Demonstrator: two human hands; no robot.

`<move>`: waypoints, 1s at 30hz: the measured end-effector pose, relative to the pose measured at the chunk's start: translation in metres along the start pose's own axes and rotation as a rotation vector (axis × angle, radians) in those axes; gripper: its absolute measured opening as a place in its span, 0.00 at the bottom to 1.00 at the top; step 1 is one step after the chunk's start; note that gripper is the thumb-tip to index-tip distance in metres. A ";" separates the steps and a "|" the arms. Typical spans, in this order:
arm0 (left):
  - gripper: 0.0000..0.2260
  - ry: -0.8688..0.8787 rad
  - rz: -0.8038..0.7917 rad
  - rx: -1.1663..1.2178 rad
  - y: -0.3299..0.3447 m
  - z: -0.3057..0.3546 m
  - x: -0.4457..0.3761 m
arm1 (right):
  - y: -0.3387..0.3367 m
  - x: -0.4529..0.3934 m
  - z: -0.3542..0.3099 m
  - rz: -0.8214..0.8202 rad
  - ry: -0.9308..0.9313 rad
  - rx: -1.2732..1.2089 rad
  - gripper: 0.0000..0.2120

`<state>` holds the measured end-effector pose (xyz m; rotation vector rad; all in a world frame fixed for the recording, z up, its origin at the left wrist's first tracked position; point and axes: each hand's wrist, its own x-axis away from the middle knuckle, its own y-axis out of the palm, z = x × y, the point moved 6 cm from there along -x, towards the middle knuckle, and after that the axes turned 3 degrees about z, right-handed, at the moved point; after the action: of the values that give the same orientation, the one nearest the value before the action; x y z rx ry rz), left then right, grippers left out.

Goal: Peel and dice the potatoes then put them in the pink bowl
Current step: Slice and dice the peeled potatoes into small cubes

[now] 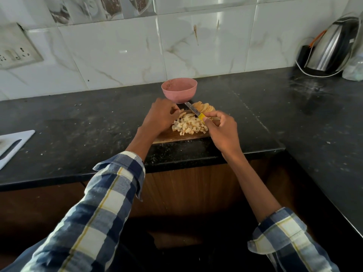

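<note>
A wooden cutting board (172, 137) lies at the front edge of the black counter. On it sits a heap of diced potato (189, 126), with fanned potato slices (204, 107) behind it. My right hand (222, 128) is shut on a yellow-handled knife (193, 110), whose blade points up and left toward the pink bowl (179, 90). My left hand (160, 116) rests on the board's left side, fingers curled on a potato slice (181, 114) beside the blade. The bowl stands just behind the board and looks empty.
A white cutting board (11, 146) lies at the counter's left edge. A steel kettle (332, 46) with a cord stands at the back right, a plastic bag (354, 69) beside it. A wall socket panel (15, 50) is on the tiles at left.
</note>
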<state>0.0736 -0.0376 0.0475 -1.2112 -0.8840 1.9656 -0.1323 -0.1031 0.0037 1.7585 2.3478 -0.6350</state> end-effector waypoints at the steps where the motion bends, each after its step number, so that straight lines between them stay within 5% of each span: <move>1: 0.07 0.011 0.015 -0.005 -0.002 0.002 0.000 | 0.000 0.000 0.000 0.000 0.000 -0.001 0.10; 6: 0.18 -0.019 0.136 0.011 -0.010 -0.003 0.005 | -0.001 0.001 -0.003 -0.002 -0.014 0.021 0.11; 11: 0.17 -0.197 0.328 0.299 -0.028 -0.020 0.026 | -0.001 0.000 -0.002 0.008 -0.017 0.044 0.10; 21: 0.13 -0.351 0.313 0.433 -0.035 -0.053 0.089 | 0.008 0.021 -0.027 0.017 -0.146 0.142 0.09; 25: 0.12 -0.415 0.433 0.506 -0.041 -0.062 0.096 | 0.043 0.055 -0.047 -0.088 -0.290 0.379 0.10; 30: 0.11 -0.417 0.362 0.516 -0.036 -0.062 0.093 | 0.075 0.078 -0.062 -0.079 -0.364 0.595 0.12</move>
<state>0.1036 0.0700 0.0108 -0.7025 -0.3037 2.5865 -0.0767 0.0081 0.0135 1.5497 2.1048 -1.6459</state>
